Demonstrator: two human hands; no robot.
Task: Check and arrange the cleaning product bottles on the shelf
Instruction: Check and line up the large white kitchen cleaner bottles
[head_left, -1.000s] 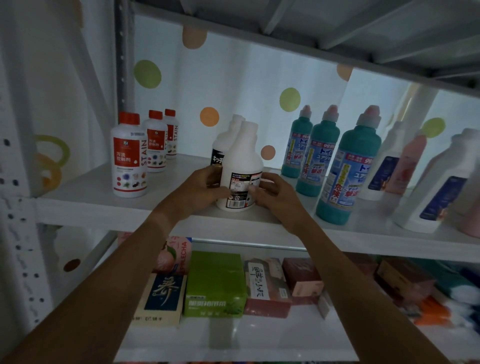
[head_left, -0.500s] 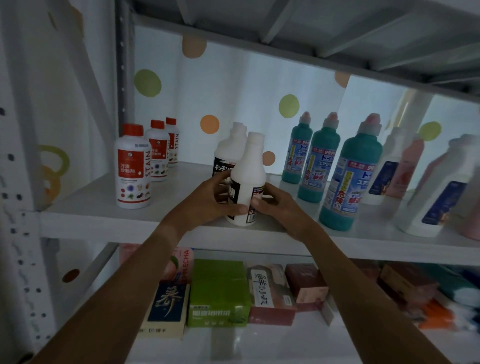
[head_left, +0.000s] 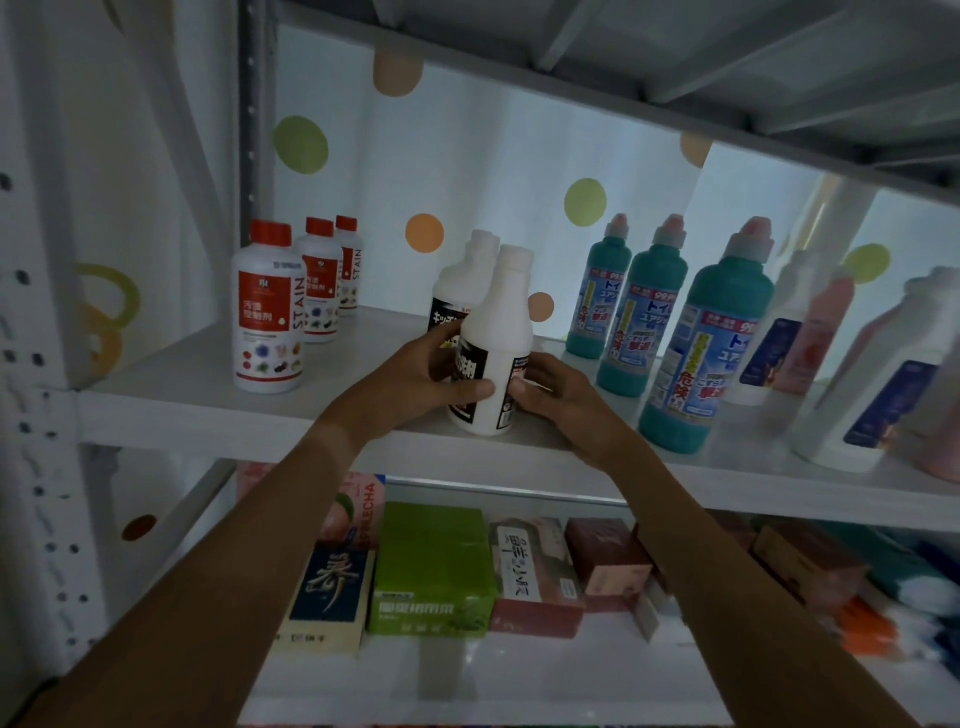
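both hands clasp the front white bottle (head_left: 497, 332) low on its body; left hand (head_left: 415, 382) curls round the left side, thumb laid across the black label, fingers wrapped behind; right hand (head_left: 553, 392) grips the right side, fingertips pressed on the label's edge; the bottle stands near the front edge of the white shelf (head_left: 182, 395), tilted slightly left, touching a second white bottle (head_left: 460, 291) just behind it; three red-capped bottles (head_left: 270, 312) line up to the left, three teal bottles (head_left: 706, 343) to the right; boxes, one a green box (head_left: 434, 566), sit on the shelf below.
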